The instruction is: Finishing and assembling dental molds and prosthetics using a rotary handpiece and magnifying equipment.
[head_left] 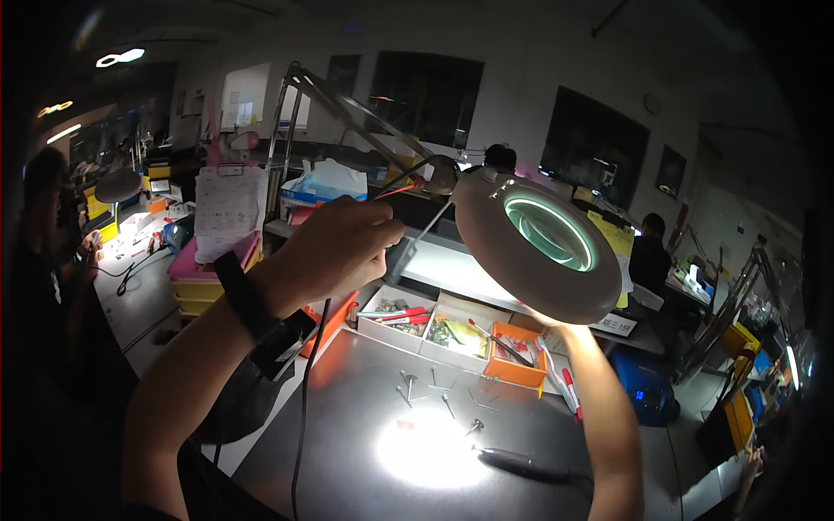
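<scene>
Near: dark pen-shaped tool [521,464] lies on my worktop [347,434] beside the light pool | Mid: my left hand [334,247] is closed, pinching a thin red wire [395,191] up near the lens, likely for magnification | Far: my right hand [543,319] sits under the ring magnifier lamp [539,247], apparently steadying it; grip hidden, cannot tell.

The workbench [347,434] has a grey metal top with a bright round spot of lamp light on it. Several small screws [443,401] lie scattered above this spot. A dark pen-shaped tool [521,464] lies at its right edge. Behind stand two white parts trays [395,323] and one orange tray [514,358], side by side.
</scene>
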